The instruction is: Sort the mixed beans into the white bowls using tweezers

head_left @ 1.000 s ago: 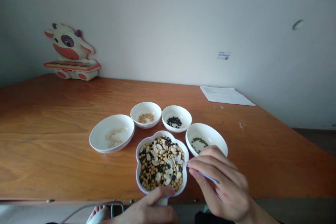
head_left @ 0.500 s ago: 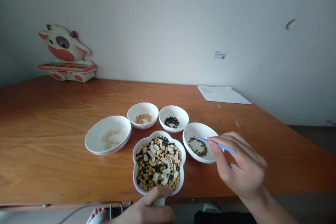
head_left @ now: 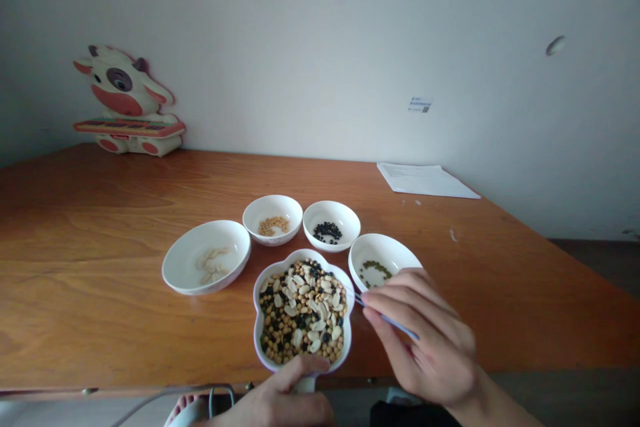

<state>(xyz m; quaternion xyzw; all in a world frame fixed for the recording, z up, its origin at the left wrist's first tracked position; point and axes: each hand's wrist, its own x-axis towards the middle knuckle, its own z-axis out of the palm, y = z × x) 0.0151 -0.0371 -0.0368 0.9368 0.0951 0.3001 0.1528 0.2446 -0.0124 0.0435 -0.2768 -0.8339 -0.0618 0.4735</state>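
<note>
The right hand (head_left: 425,337) pinches the light, thin blue tweezers (head_left: 395,323) by their slim arms, tips at the rim of the flower-shaped white bowl (head_left: 256,320). Its small, slippery beans (head_left: 303,313) sit near the table (head_left: 100,267) edge; the left hand (head_left: 285,400) grips the bowl's near rim.

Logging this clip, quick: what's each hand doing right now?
Left hand: closed, holding the rim of the white scalloped ceramic bowl.
Right hand: closed, holding slim blue tweezers.

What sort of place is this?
Probably a room in a home, though that's a judgement: a wooden table against a plain white wall, a cow-shaped toy keyboard on it, and small white bowls of beans.
</note>
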